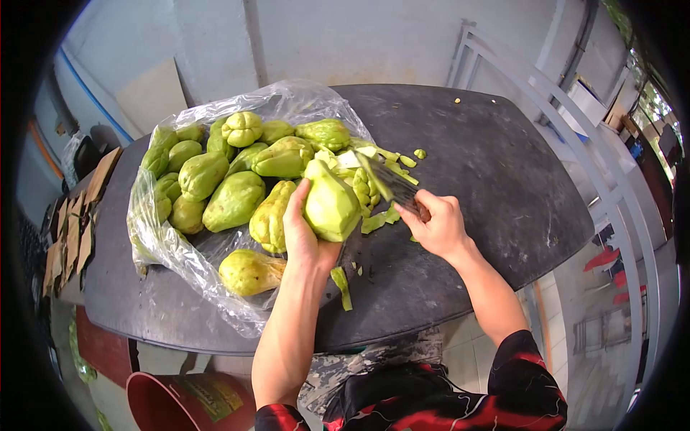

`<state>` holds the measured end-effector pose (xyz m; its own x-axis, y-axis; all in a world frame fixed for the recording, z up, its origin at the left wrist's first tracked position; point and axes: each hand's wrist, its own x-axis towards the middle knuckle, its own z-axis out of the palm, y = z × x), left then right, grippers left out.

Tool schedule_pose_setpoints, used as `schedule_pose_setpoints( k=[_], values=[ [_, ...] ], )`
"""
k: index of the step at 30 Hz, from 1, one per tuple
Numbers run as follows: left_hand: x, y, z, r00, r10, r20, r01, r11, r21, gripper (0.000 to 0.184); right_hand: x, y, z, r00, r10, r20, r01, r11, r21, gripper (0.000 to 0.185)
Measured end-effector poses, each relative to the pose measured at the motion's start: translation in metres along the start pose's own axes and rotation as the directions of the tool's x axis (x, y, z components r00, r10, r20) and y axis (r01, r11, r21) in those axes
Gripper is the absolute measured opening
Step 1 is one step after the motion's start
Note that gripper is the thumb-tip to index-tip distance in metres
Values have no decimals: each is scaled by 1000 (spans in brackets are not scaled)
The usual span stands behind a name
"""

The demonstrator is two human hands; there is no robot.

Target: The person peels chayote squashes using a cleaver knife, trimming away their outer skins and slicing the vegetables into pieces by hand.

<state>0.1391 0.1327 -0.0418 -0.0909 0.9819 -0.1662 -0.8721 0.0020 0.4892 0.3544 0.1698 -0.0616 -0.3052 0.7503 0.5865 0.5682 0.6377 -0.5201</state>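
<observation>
My left hand (300, 233) is wrapped around a mostly peeled, pale green chayote (332, 205) and holds it above the table. In my right hand (442, 224) is a knife (394, 183), its broad dark blade blurred and tilted up toward the left, just right of the chayote and apart from it. Strips of green peel (377, 220) lie beneath the blade, and one longer strip of peel (341, 287) rests nearer the table's front edge. Beside my left wrist lies a yellowish unpeeled chayote (246, 272), with another chayote (270, 217) just behind the hand.
Many unpeeled chayotes (237, 201) sit on a spread clear plastic bag (201, 276) covering the left of the dark table (489, 165). Below the front edge stands a red bucket (162, 402). A grey metal railing (568, 122) runs along the right, and a wall rises behind.
</observation>
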Motion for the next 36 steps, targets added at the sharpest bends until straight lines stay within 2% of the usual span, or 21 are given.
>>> schedule_pose_setpoints(
  k=[1,3,4,7,8,9,11,14,20,23,29,33,36],
  values=[
    [1,-1,2,997,53,-49,-55,997,-52,46,-1,-2,1,1000,-4,2,4,1000,3,25],
    [4,0,-2,988,108,-107,-118,988,-101,48,-4,-8,3,972,-234,-16,233,972,-36,21],
    [8,-1,-7,991,110,-78,-118,987,-112,52,-5,-11,4,971,-237,-12,237,971,-31,21],
    [4,1,-7,996,86,-30,-89,984,-151,60,-7,-21,5,887,-461,-22,458,886,-69,21],
    [2,2,-7,999,21,43,-11,975,-221,62,-8,-22,6,881,-473,11,472,875,-104,20],
    [-1,2,-6,992,-42,119,75,956,-284,65,-9,-22,7,883,-469,12,467,878,-105,20],
    [-6,0,-3,989,-73,129,103,963,-248,64,-10,-23,9,879,-476,18,475,874,-108,19],
    [-7,-6,3,998,5,63,6,986,-166,54,-10,-22,8,880,-475,22,473,870,-137,19],
    [-10,-7,1,999,28,44,-25,998,-54,55,-11,-24,7,884,-468,26,465,869,-169,20],
    [-6,-9,2,993,113,-13,-114,992,-48,55,-11,-22,5,904,-427,24,425,891,-157,22],
    [1,-6,-6,982,185,-27,-186,978,-90,51,-9,-16,10,934,-357,-3,354,928,-114,29],
    [-7,1,-1,979,201,34,-197,976,-98,49,-7,-5,1,960,-279,-1,275,947,-166,23],
    [-4,-3,-2,977,192,89,-186,980,-68,55,-6,-12,-5,932,-362,26,362,921,-142,24]
  ],
)
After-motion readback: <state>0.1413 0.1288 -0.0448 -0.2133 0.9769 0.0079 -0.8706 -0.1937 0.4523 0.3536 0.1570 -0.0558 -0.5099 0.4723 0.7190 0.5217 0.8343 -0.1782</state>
